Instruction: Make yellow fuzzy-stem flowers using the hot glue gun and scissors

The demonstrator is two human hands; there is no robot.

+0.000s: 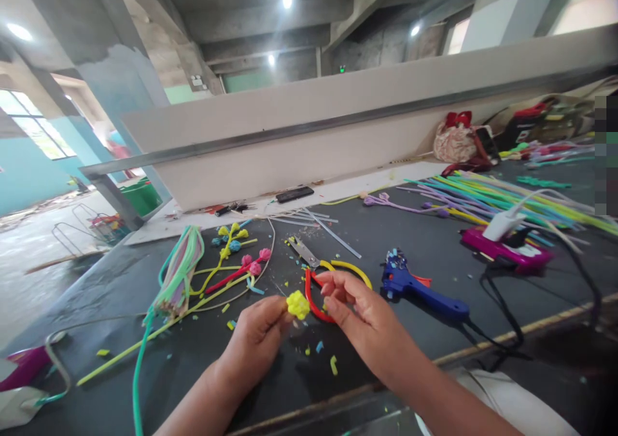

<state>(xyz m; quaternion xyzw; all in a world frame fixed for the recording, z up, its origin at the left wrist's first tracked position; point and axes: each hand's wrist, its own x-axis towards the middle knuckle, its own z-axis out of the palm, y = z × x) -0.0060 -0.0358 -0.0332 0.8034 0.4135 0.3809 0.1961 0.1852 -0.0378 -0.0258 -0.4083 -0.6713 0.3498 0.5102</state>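
Note:
A small bumpy yellow pipe-cleaner ball (298, 304) is pinched between the thumb and fingers of my left hand (258, 330). My right hand (360, 307) hovers just to the right of it, fingers curled but apart, with nothing visible in them. Partly behind my right hand lie scissors (305, 253) with one red and one yellow handle, blades pointing away to the left. To the right of that hand rests a blue hot glue gun (420, 291). Yellow and pink pipe-cleaner sprigs (246, 263) with knobby balls lie beyond my left hand.
A tied bundle of pipe cleaners (179, 272) lies at left. Many loose coloured pipe cleaners (512, 198) spread at the right, near a purple power strip (502, 249) with a white plug and cables. A dark phone (295, 194) lies by the low partition (290, 152). Cut scraps litter the black tabletop.

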